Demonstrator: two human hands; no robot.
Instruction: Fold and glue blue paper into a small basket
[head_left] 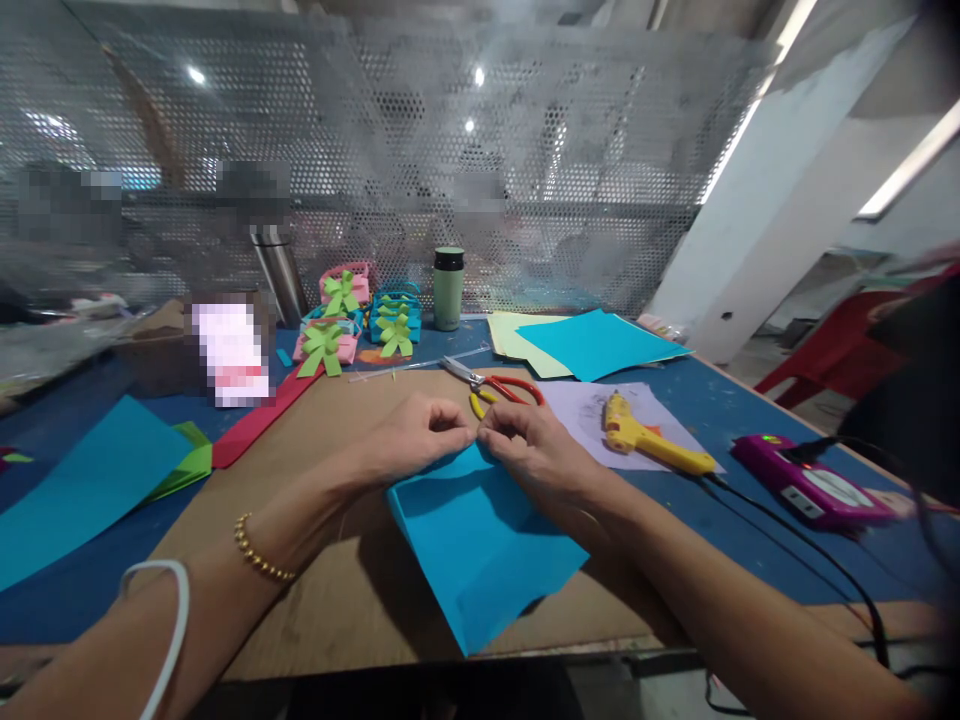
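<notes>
A folded piece of blue paper (pixel 487 545) is held up over a brown cardboard sheet (pixel 322 590), one corner pointing down toward me. My left hand (pixel 420 435) pinches its far edge between thumb and fingers. Close beside it, my right hand (pixel 529 440) grips the same edge, the fingertips of both hands almost meeting. Just beyond my hands lie scissors (pixel 510 388) with orange-red handles and a tool with yellow handles (pixel 481 402), partly hidden.
A yellow glue gun (pixel 652 440) rests on lilac paper (pixel 581 420), its cord running to a purple power strip (pixel 810 480). Blue sheets (pixel 600 345) lie behind. Small paper baskets (pixel 394 325), a green tumbler (pixel 448 290) and a steel flask (pixel 281 275) stand at the back.
</notes>
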